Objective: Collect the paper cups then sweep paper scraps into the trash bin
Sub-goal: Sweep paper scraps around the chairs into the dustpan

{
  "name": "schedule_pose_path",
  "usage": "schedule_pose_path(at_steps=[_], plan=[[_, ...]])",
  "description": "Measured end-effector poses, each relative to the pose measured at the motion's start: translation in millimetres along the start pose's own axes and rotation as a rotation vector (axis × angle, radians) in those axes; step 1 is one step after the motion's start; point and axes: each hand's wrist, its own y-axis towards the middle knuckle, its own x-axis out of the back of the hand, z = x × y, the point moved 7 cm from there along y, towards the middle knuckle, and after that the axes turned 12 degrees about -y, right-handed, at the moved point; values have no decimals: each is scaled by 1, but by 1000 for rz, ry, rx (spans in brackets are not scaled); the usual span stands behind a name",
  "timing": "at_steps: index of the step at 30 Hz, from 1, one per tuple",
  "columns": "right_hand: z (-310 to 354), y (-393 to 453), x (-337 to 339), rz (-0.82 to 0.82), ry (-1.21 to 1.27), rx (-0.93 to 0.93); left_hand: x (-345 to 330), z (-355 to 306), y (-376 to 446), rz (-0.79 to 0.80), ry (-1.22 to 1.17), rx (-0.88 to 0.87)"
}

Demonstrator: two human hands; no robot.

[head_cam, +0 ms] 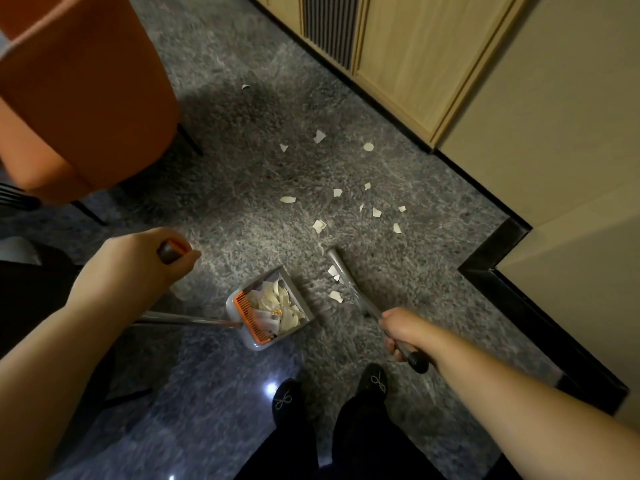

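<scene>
My left hand [145, 265] grips the dark and orange top of the dustpan handle [171, 251]. The grey dustpan [300, 299], with an orange comb edge, stands on the floor between my arms and holds a heap of paper scraps [280, 306]. My right hand [401, 332] grips the broom handle [417, 362]; the broom head [346, 275] rests on the floor just right of the dustpan, with a few scraps beside it. Several loose white paper scraps [346, 202] lie scattered on the floor beyond the broom. No paper cups or trash bin are in view.
An orange chair [76, 98] with thin black legs stands at the upper left. Wooden cabinets [398, 53] and a beige wall with black skirting [491, 268] run along the right. My two black shoes [332, 393] stand on the grey marbled floor.
</scene>
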Motion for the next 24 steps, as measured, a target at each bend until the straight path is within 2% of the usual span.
schedule_pose_path(at_steps=[5, 12, 19, 24], plan=[[25, 1, -33, -4, 22, 30, 14, 30, -14, -5, -34, 9], [59, 9, -78, 45, 43, -46, 28, 67, -32, -12, -33, 25], [82, 7, -100, 35, -155, 37, 20, 96, -27, -26, -48, 52], [84, 8, -112, 70, -188, 28, 11, 105, -15, -26, -39, 77]])
